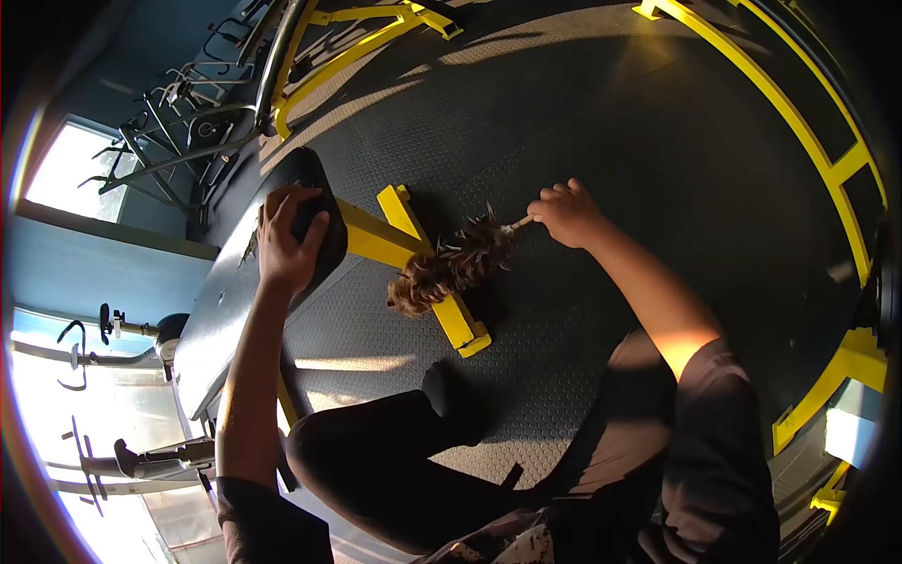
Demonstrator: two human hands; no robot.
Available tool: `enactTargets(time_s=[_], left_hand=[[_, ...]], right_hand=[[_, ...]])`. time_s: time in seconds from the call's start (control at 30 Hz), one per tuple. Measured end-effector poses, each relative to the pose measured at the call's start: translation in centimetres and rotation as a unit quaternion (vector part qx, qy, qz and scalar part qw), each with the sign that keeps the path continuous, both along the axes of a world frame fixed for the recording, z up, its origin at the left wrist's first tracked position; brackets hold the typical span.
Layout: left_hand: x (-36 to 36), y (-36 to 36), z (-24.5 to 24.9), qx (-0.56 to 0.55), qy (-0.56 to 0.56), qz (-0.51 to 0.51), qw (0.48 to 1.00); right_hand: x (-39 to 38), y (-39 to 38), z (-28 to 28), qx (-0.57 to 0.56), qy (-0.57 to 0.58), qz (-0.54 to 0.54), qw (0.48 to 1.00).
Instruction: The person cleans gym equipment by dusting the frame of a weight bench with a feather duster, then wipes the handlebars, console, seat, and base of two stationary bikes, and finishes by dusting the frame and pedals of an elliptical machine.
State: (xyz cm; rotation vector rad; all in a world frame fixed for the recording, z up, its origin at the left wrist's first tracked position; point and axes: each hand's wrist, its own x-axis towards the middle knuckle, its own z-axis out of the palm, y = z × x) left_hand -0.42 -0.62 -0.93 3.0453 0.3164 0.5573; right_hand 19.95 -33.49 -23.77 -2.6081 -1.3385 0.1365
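Observation:
My right hand (567, 214) is closed around the thin handle of a brown feather duster (460, 256). The duster's feathers lie over the yellow T-shaped foot (458, 324) of a workout bench, touching it or just above it. On the left, my left hand (289, 235) rests on the end of the black bench pad (315, 179), its thumb apart from the fingers. The fingertips curl over the pad's dark edge and are partly in shadow.
Yellow machine frames stand at the top (352, 52) and along the right (799, 113). Dark textured rubber flooring (536, 376) lies under the bench. Exercise machines (160, 141) stand by the windows at left. My bent leg (376, 451) is close to the bench.

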Motion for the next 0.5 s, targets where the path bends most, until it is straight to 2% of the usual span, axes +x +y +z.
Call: enactTargets(time_s=[0.13, 0.2, 0.33, 0.4, 0.43, 0.5], left_hand=[[0.1, 0.1, 0.0, 0.001, 0.008, -0.004, 1.0], [0.0, -0.1, 0.1, 0.001, 0.009, -0.004, 1.0], [-0.2, -0.7, 0.3, 0.002, 0.003, 0.003, 1.0], [-0.1, -0.9, 0.6, 0.007, -0.002, 0.0, 1.0], [-0.1, -1.1, 0.7, 0.006, 0.001, 0.003, 1.0], [-0.2, -0.7, 0.6, 0.002, 0.002, -0.006, 1.0]], right_hand=[[-1.6, -3.0, -2.5, -0.011, 0.048, -0.028, 0.998], [-1.6, -5.3, -3.9, -0.046, 0.093, 0.025, 0.994], [0.0, -9.1, -2.4, -0.017, 0.097, 0.062, 0.993], [1.5, -10.5, -0.8, -0.009, 0.09, -0.056, 0.994], [2.6, -11.3, -0.8, -0.007, 0.083, -0.053, 0.995], [4.5, -12.2, -0.9, 0.069, -0.02, -0.196, 0.978]])
